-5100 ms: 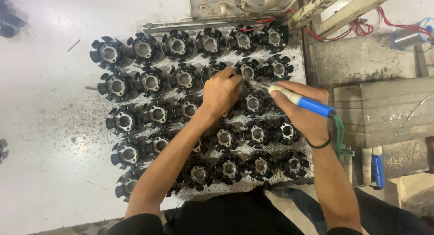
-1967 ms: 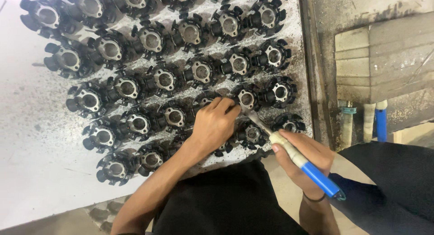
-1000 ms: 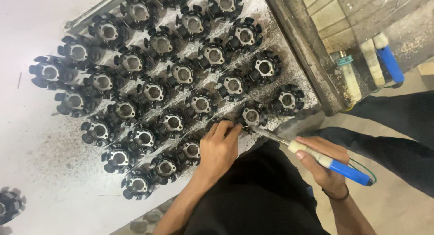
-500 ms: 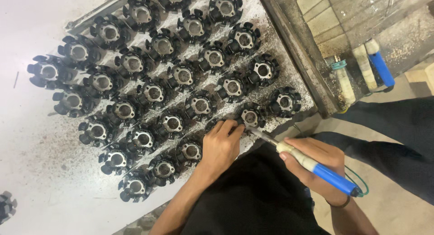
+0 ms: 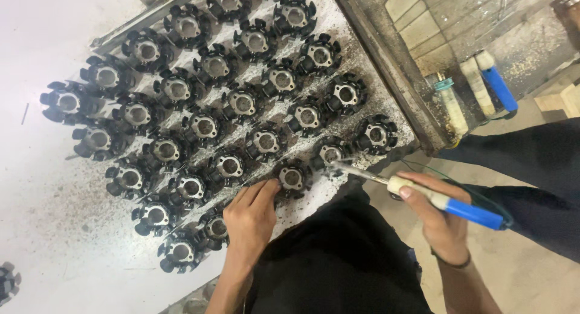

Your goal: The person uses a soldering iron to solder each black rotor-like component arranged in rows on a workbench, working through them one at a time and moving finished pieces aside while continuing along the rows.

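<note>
Nearest the camera, the person's dark clothing fills the bottom middle of the view, with both forearms reaching up from it. The left hand (image 5: pixel 251 220) lies on the white surface (image 5: pixel 54 229), fingers loosely curled and closed on nothing, their tips touching the rim of a stator core (image 5: pixel 292 178) in the row closest to the edge. The right hand (image 5: pixel 438 214) has its fingers wrapped around a soldering iron (image 5: pixel 441 200) with a cream and blue handle; its metal tip points left and meets the neighbouring stator core (image 5: pixel 330 155), just beside the one under the left fingertips. A thin green cord loops from the back of the handle. Beyond the hands, many black toothed stator cores (image 5: pixel 205 126) with pale metal centres stand in slanted rows across the surface, close together and some touching. The surface is white, speckled with dark grit that is densest among the cores and thins out toward the left. One more core (image 5: pixel 7 281) sits well apart at the lower left edge. At the far top a grey metal bar (image 5: pixel 145 18) runs along the rows. To the right, a rusty metal rail (image 5: pixel 386 66) borders the surface, and past it two more cream-handled tools (image 5: pixel 477 90), one with a blue grip, lie on a dusty tiled floor (image 5: pixel 483 24).
</note>
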`<action>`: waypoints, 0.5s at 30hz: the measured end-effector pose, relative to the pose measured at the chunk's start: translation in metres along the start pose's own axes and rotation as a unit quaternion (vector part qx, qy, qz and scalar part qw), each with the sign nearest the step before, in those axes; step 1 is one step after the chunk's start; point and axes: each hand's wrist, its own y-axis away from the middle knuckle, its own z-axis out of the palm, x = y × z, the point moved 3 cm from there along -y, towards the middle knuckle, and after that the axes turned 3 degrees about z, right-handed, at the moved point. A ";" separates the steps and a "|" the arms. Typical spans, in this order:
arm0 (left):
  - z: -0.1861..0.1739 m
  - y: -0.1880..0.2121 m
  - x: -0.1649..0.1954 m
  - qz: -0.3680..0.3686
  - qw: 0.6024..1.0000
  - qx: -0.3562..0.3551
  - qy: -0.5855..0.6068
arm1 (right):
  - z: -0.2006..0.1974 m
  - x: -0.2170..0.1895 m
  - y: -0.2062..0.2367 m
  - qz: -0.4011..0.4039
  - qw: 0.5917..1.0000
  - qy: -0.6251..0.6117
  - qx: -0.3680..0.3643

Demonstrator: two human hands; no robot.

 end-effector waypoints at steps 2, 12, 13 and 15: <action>-0.001 0.010 -0.005 0.021 1.000 -0.017 -0.013 | 0.011 0.010 0.010 -0.033 0.999 0.006 -0.008; -0.005 0.026 -0.010 -0.007 1.000 -0.019 0.005 | 0.054 0.005 0.026 -0.203 0.974 0.061 -0.084; -0.005 0.026 -0.011 -0.002 1.000 -0.021 0.015 | 0.056 0.003 0.026 -0.200 0.974 0.063 -0.088; -0.003 0.027 -0.013 0.008 0.999 -0.022 0.032 | 0.061 -0.001 0.026 -0.195 0.974 0.071 -0.093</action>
